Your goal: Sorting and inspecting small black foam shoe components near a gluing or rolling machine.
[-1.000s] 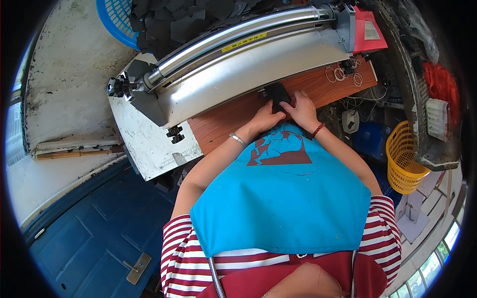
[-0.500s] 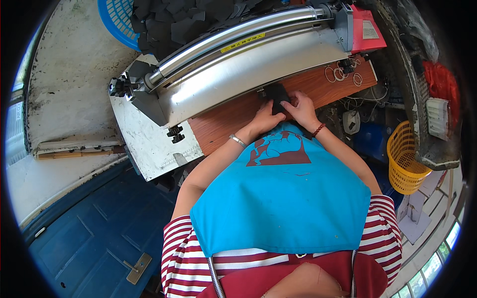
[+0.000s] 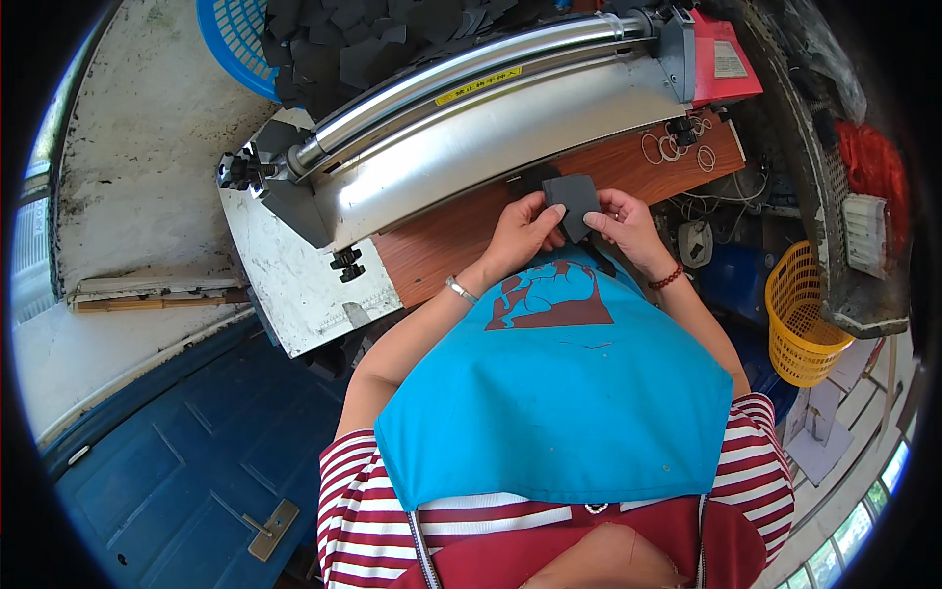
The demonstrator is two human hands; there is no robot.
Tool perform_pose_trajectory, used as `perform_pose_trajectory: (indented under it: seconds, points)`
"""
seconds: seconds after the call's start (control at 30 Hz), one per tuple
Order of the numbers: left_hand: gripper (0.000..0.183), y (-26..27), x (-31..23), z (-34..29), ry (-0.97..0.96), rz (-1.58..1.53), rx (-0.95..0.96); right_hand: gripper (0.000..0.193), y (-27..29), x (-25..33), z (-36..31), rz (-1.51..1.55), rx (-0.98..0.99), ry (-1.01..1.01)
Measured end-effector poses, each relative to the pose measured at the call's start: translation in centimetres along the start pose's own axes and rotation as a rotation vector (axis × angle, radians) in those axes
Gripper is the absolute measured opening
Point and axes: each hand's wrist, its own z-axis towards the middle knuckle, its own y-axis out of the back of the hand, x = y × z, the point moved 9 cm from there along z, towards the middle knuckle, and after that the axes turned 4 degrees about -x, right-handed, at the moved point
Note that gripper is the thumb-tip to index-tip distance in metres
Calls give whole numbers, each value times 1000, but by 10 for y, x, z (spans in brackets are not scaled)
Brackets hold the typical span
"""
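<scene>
- Spanning the bench: roller machine (image 3: 491, 147), metal plate on the person's side.
- Brown board (image 3: 451, 240) under the plate's near edge.
- Heap of dark pieces (image 3: 358, 54) beyond the roller, loose and unstacked; blue basket (image 3: 235, 49) beside it.
- Left hand (image 3: 522, 234): thumb on top, fingers underneath, closed on the left side of a dark flat bundle (image 3: 569, 196).
- Right hand (image 3: 633, 231): thumb and fingers pinching the bundle's right side.
- Bundle sits between the hands, over the board; looks like several layers, count unclear.
- Progress, as judged: bundle gathered in hand, heap ungathered; amount remaining cannot be told.
- Dark item (image 3: 535, 177) just beyond the bundle, partly hidden.
- White bands (image 3: 670, 147) lying toward the board's right end.
</scene>
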Motion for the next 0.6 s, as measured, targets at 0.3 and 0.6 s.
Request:
perform_pose_trajectory:
  seconds: [0.3, 0.6]
  points:
    - [23, -28, -78, -27, 8, -525, 219, 28, -48, 56, -19, 480, 378, -147]
    - [17, 7, -133, -43, -604, 385, -312, 20, -48, 101, -11, -186, -10, 328]
